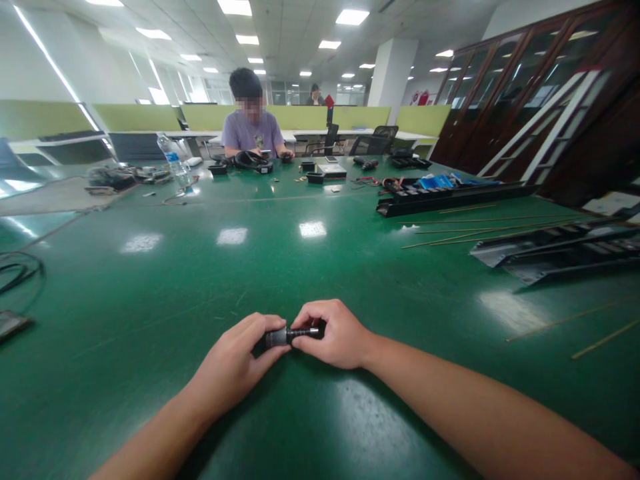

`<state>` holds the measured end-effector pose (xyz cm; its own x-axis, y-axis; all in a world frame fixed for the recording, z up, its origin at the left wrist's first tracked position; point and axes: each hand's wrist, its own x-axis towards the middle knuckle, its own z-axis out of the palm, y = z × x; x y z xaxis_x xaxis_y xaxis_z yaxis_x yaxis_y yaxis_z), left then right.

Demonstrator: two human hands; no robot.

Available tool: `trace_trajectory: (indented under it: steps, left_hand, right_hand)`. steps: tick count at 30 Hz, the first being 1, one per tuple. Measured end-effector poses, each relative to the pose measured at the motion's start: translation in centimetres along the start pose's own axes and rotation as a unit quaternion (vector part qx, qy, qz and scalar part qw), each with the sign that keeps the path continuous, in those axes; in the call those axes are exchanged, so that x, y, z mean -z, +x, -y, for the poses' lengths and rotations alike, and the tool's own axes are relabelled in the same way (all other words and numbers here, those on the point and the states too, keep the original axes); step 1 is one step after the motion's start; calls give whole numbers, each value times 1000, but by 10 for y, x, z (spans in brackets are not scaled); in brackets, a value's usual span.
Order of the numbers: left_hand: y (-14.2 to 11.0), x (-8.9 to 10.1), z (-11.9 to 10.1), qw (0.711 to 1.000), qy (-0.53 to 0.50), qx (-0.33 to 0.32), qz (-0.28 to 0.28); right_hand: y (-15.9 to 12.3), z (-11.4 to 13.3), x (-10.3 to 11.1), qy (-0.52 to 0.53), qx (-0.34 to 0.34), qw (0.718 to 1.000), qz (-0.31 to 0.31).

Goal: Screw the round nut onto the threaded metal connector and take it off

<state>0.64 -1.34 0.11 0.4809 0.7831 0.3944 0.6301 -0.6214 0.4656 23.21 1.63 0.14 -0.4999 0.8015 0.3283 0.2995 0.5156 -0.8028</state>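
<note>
Just above the green table (210,267), my two hands meet over a small dark cylindrical part (277,338). A thin ribbed shaft with a shiny metal tip (313,331) sticks out of its right end. My left hand (240,353) is closed round the thick grey-black body, thumb and fingers on opposite sides. My right hand (337,337) pinches the part near a dark collar where shaft and body meet, its fingers curled around the shaft. The exact kind of part is too small to tell, and its left end is hidden in my left hand.
Black metal channels (565,250) and thin rods (465,233) lie at the right. Across the table sits a person (253,130) near small black boxes (315,177) and a clear bottle (173,160). A cable (23,270) lies at the left edge.
</note>
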Motion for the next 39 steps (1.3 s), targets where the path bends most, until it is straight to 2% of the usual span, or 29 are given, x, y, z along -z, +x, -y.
trace_trajectory:
  steps: [9,39]
  left_hand:
    - [1,1,0,1000,3,-15,-6]
    - [1,2,4,1000,0,0,-13]
  right_hand:
    - [0,2,1,18,-18,1000,6]
    - [-1,3,0,14,-34,999,-8]
